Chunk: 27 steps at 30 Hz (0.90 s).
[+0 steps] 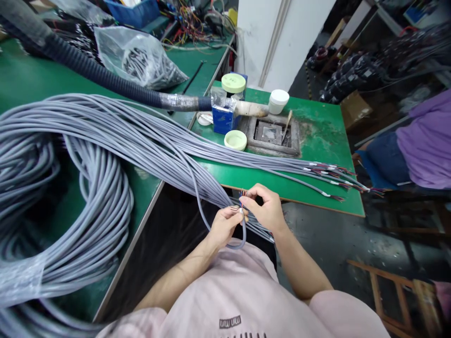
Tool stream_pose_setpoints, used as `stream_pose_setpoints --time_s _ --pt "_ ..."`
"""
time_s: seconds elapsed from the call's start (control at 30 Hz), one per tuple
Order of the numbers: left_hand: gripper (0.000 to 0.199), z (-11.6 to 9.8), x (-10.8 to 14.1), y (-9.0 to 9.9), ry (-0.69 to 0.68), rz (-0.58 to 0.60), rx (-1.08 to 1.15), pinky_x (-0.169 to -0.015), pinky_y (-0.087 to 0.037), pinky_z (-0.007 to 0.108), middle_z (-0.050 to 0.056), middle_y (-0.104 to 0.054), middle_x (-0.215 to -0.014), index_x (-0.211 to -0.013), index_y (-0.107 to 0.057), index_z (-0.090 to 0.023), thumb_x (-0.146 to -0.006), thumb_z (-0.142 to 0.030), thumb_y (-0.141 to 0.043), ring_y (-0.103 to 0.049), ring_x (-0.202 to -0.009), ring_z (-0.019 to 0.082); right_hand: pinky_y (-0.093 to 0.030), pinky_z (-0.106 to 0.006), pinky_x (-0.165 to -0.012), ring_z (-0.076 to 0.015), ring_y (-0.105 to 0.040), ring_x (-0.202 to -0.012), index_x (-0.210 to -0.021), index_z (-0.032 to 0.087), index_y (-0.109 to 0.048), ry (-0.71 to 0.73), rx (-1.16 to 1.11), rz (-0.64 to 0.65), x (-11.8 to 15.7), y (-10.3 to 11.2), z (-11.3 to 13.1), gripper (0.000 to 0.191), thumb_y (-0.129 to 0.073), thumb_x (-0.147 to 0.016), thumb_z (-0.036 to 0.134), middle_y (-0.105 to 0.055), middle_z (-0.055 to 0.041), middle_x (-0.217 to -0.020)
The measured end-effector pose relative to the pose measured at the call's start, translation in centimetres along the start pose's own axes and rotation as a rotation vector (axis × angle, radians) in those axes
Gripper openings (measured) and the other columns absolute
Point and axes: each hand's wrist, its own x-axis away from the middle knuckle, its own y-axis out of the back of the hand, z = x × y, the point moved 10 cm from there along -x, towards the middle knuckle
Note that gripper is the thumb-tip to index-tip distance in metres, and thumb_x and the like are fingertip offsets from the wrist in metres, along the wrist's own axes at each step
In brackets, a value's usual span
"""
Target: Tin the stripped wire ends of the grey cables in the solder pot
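Note:
In front of my chest, my left hand (225, 224) pinches the end of a grey cable (244, 232) just below its stripped part. Thin coloured wires (242, 199), red, blue and black among them, fan out of the sheath. My right hand (265, 206) closes thumb and forefinger on these wires from the right. The cable bends in a small loop under my hands. Behind them runs a thick bundle of grey cables (151, 134), some with ends hanging below the table edge. More stripped cable ends (331, 176) lie on the green table to the right.
A large grey cable coil (105, 206) covers the left table. A black hose (116, 87) reaches over to a soldering pot (273, 134), beside a blue box (223, 117), a white tub (278, 101) and a pale lid (235, 140). A person in purple (424, 141) is at right, near a wooden stool (384, 286).

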Motion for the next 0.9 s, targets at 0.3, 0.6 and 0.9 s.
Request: stream_pose_setpoints --time_s 0.3,0.6,0.9 --pt "0.025 -0.5 -0.2 0.7 -0.086 -0.045 -0.079 -0.058 -0.042 0.021 0.003 -0.068 -0.070 -0.073 -0.074 -0.014 -0.065 -0.037 -0.080 -0.054 -0.059 0.008 -0.042 -0.027 -0.062 -0.0120 -0.053 -0.061 -0.064 0.020 -0.059 0.035 0.058 -0.061 0.5 1.1 -0.8 0.018 -0.061 -0.082 0.020 -0.057 0.0022 -0.063" --pt "0.033 -1.6 -0.8 0.1 0.033 -0.094 0.186 -0.049 -0.046 0.016 0.002 -0.068 -0.064 -0.077 -0.073 -0.013 -0.056 -0.036 -0.086 -0.055 -0.050 0.006 -0.052 -0.035 -0.075 -0.0174 -0.063 -0.083 -0.101 0.026 -0.067 0.322 0.160 -0.042 2.3 1.4 -0.4 0.022 -0.056 -0.086 0.013 -0.068 -0.0031 -0.089" --pt "0.031 -5.0 -1.2 -2.0 -0.034 0.032 0.185 -0.053 -0.053 0.020 0.002 -0.069 -0.074 -0.090 -0.071 -0.014 -0.068 -0.036 -0.080 -0.062 -0.056 0.009 -0.050 -0.046 -0.094 -0.0258 -0.055 -0.118 -0.122 0.031 -0.060 0.771 0.486 0.107 3.1 -0.9 3.2 0.039 -0.062 -0.084 0.020 -0.064 -0.0070 -0.124"
